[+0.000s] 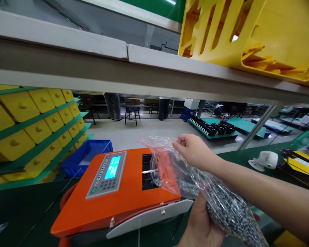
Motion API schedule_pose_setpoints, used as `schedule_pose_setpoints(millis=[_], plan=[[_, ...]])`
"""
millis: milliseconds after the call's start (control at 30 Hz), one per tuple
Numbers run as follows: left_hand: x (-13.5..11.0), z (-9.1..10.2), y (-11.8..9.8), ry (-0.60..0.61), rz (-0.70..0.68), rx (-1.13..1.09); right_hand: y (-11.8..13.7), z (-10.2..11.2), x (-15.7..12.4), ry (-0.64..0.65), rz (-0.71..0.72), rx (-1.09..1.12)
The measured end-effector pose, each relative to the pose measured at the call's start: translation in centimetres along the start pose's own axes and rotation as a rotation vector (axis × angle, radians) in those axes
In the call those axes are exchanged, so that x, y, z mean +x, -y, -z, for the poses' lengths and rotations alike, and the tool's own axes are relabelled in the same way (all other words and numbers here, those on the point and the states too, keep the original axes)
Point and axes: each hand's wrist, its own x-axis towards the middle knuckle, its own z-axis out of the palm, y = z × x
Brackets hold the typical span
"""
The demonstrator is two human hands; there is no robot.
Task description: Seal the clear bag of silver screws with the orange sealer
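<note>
A clear plastic bag [193,178] slants across the right half of the view. Its lower part is full of small grey metal pieces [231,209], which look like screws. My left hand [203,223] grips the bag from below, its thumb pressed on the plastic. Higher up, the closed fingers of my right hand [192,149] pinch the upper edge near the bag's mouth. That loose mouth lies over the dark rectangular opening of an orange machine [92,209]. The machine has a lit blue display [112,167] and a keypad. A few bits glint near the opening.
A white shelf edge [67,44] crosses above, carrying a yellow bin [280,34] at right. Yellow boxes [38,130] stand stacked at left beside a blue crate [103,146]. A small white device [267,159] sits on the green bench at right. People's legs show behind.
</note>
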Motion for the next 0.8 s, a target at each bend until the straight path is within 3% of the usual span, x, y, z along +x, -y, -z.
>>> schedule_pose_setpoints(millis=[267, 533, 800], plan=[[0.0, 0.8, 0.3, 0.002, -0.005, -0.003, -0.1, -0.2, 0.0, -0.025, -0.001, -0.029], [-0.6, -0.5, 0.1, -0.078, -0.039, 0.021, -0.1, -0.1, -0.9, -0.028, -0.006, -0.008], [-1.7, 1.5, 0.4, -0.049, 0.083, 0.08, -0.5, -0.4, -1.9, -0.073, 0.0, 0.033]])
